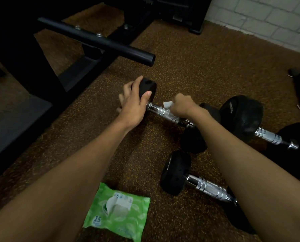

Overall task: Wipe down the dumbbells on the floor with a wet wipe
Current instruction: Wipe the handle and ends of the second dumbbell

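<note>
The person is stretching both bare arms down to the dumbbell (pixel 166 115) lying on the speckled floor (pixel 189 67). The left hand (pixel 134 102) is grasping its left black head, fingers draped over the top and thumb pressing against the face. The right hand (pixel 183 106) is clenching a white wet wipe (pixel 168 104) in a fist and holding it down on the knurled chrome handle. Just right of that dumbbell a second dumbbell (pixel 266 135) is lying, its lettering too blurred to read. A third dumbbell (pixel 206 186) is lying nearer the person. Well this side of the held dumbbell, a green packet of wipes (pixel 117 212) is showing "15".
</note>
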